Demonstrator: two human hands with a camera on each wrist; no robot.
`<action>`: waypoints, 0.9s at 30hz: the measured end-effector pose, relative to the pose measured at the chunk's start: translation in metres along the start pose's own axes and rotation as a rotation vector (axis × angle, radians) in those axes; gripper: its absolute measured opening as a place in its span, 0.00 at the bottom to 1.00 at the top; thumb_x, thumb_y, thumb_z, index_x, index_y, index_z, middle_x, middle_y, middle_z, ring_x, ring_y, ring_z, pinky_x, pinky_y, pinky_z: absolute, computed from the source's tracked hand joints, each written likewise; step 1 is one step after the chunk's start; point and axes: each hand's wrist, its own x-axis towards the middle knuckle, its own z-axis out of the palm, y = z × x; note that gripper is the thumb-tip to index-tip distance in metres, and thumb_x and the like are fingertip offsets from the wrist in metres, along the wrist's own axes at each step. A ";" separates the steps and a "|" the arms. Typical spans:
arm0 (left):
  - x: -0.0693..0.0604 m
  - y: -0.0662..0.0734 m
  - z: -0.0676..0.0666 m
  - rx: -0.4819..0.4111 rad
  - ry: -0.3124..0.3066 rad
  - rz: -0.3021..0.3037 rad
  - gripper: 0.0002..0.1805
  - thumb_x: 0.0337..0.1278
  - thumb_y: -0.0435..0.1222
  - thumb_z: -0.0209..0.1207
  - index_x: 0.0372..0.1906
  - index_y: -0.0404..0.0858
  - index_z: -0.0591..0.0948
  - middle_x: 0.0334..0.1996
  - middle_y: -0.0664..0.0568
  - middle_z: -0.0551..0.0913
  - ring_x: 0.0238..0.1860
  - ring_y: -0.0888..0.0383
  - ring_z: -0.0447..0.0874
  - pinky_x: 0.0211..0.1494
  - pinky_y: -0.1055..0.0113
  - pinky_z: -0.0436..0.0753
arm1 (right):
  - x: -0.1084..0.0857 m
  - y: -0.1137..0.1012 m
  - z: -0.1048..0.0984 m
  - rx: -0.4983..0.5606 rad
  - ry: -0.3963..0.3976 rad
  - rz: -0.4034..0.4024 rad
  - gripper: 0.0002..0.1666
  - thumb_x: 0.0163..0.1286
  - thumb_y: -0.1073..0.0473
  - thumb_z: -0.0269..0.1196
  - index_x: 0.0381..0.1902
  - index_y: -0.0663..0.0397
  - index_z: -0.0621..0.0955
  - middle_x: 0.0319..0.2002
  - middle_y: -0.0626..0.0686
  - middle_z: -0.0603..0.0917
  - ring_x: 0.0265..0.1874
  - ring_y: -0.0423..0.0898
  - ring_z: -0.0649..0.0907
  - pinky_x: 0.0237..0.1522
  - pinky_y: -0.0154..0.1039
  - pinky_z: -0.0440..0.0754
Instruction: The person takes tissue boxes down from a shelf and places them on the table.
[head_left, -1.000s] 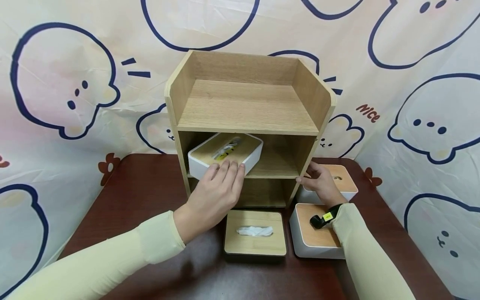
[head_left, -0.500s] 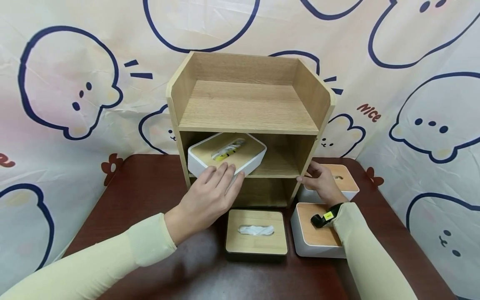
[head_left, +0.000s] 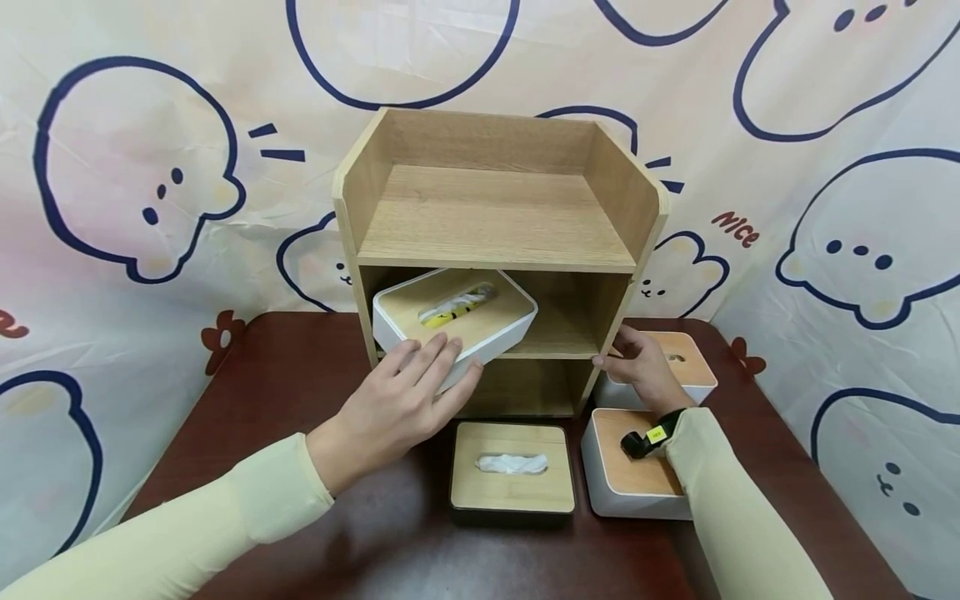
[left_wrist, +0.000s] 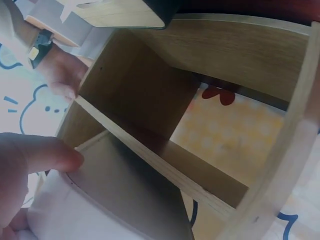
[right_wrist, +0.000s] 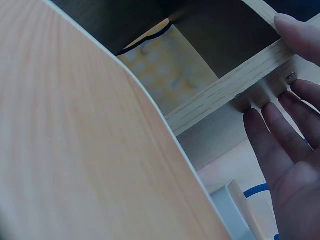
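A wooden shelf unit stands on the dark red table. A white tissue box with a wooden lid sits askew in its middle compartment, front corner jutting out. Yellow-patterned tissue packing shows in the lid's slot. My left hand holds that corner, fingers on the lid and thumb against the lower part in the left wrist view. With my right hand I grip the shelf's right side panel. Its thumb lies at the front edge; the fingertips touch the outer face.
A dark tissue box with a light wooden lid stands before the shelf. To the right are a grey-white tissue box, under my right wrist, and another white box behind it. A printed cloth hangs around the table.
My left hand has shifted left and slightly down along the tissue box's corner. The box has turned a little, its right end coming slightly to the right. The right hand keeps its place.
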 end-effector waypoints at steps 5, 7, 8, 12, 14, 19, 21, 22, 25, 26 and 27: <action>-0.003 -0.006 -0.001 0.022 0.023 0.018 0.15 0.66 0.24 0.44 0.49 0.33 0.79 0.47 0.32 0.81 0.48 0.39 0.82 0.46 0.51 0.79 | 0.001 -0.001 -0.001 0.003 0.003 -0.019 0.39 0.64 0.65 0.68 0.71 0.57 0.67 0.64 0.61 0.74 0.59 0.48 0.76 0.50 0.35 0.77; -0.003 -0.008 -0.002 0.029 0.024 0.019 0.14 0.66 0.24 0.44 0.49 0.32 0.79 0.47 0.32 0.81 0.48 0.40 0.82 0.47 0.51 0.79 | 0.001 -0.001 -0.001 0.001 0.006 -0.019 0.39 0.64 0.65 0.68 0.71 0.57 0.67 0.63 0.61 0.74 0.58 0.47 0.77 0.50 0.35 0.77; -0.003 -0.009 -0.002 0.032 0.024 0.020 0.14 0.66 0.24 0.44 0.49 0.32 0.79 0.48 0.32 0.81 0.48 0.40 0.82 0.48 0.51 0.79 | 0.001 -0.001 -0.001 -0.002 0.007 -0.021 0.39 0.64 0.66 0.68 0.71 0.58 0.67 0.63 0.61 0.74 0.58 0.47 0.77 0.51 0.35 0.77; -0.005 -0.011 -0.006 0.038 0.021 0.032 0.16 0.66 0.24 0.44 0.51 0.32 0.79 0.48 0.33 0.81 0.49 0.41 0.81 0.49 0.52 0.79 | 0.000 0.001 0.000 -0.006 0.005 -0.015 0.39 0.63 0.65 0.68 0.71 0.59 0.67 0.63 0.61 0.74 0.59 0.47 0.76 0.51 0.35 0.77; -0.006 -0.013 -0.007 0.037 0.020 0.035 0.16 0.66 0.24 0.44 0.52 0.32 0.79 0.49 0.34 0.81 0.49 0.41 0.81 0.49 0.52 0.79 | -0.001 0.001 0.000 -0.011 0.003 -0.009 0.40 0.63 0.65 0.68 0.71 0.58 0.67 0.64 0.61 0.73 0.60 0.48 0.75 0.51 0.35 0.76; -0.011 -0.017 -0.012 0.040 0.009 0.033 0.18 0.66 0.22 0.43 0.53 0.33 0.79 0.49 0.34 0.82 0.49 0.42 0.82 0.48 0.52 0.79 | -0.001 0.002 0.000 -0.014 0.002 -0.009 0.40 0.63 0.64 0.69 0.71 0.56 0.67 0.64 0.60 0.74 0.62 0.49 0.73 0.52 0.35 0.76; -0.013 -0.019 -0.014 0.043 -0.003 0.031 0.19 0.66 0.22 0.42 0.54 0.33 0.79 0.50 0.34 0.81 0.49 0.42 0.82 0.47 0.52 0.79 | -0.001 0.002 0.001 -0.008 0.005 -0.012 0.39 0.64 0.64 0.68 0.71 0.56 0.68 0.63 0.59 0.75 0.61 0.48 0.74 0.52 0.35 0.76; -0.014 -0.019 -0.015 0.045 -0.007 0.029 0.20 0.66 0.21 0.42 0.55 0.33 0.79 0.50 0.34 0.81 0.49 0.42 0.82 0.47 0.51 0.79 | -0.001 0.002 0.001 -0.006 0.006 -0.014 0.38 0.64 0.65 0.68 0.71 0.57 0.68 0.63 0.60 0.75 0.61 0.48 0.74 0.51 0.35 0.76; -0.017 -0.021 -0.019 0.037 -0.008 0.023 0.21 0.67 0.21 0.42 0.56 0.35 0.79 0.49 0.34 0.81 0.48 0.42 0.82 0.46 0.51 0.79 | 0.000 0.001 0.001 -0.003 0.004 -0.014 0.39 0.64 0.65 0.68 0.71 0.57 0.67 0.62 0.60 0.75 0.59 0.47 0.76 0.50 0.35 0.77; -0.018 -0.022 -0.020 0.027 -0.005 0.021 0.21 0.67 0.21 0.42 0.56 0.35 0.79 0.49 0.34 0.81 0.48 0.41 0.82 0.45 0.50 0.79 | 0.000 0.001 0.000 -0.004 0.003 -0.015 0.39 0.64 0.65 0.68 0.71 0.57 0.67 0.63 0.60 0.75 0.59 0.47 0.76 0.50 0.35 0.77; -0.019 -0.023 -0.021 0.017 -0.002 0.019 0.21 0.67 0.21 0.41 0.56 0.36 0.79 0.49 0.34 0.81 0.48 0.41 0.82 0.45 0.50 0.78 | 0.000 0.001 0.000 -0.005 0.003 -0.015 0.40 0.63 0.65 0.68 0.71 0.58 0.67 0.63 0.60 0.74 0.59 0.47 0.76 0.51 0.35 0.77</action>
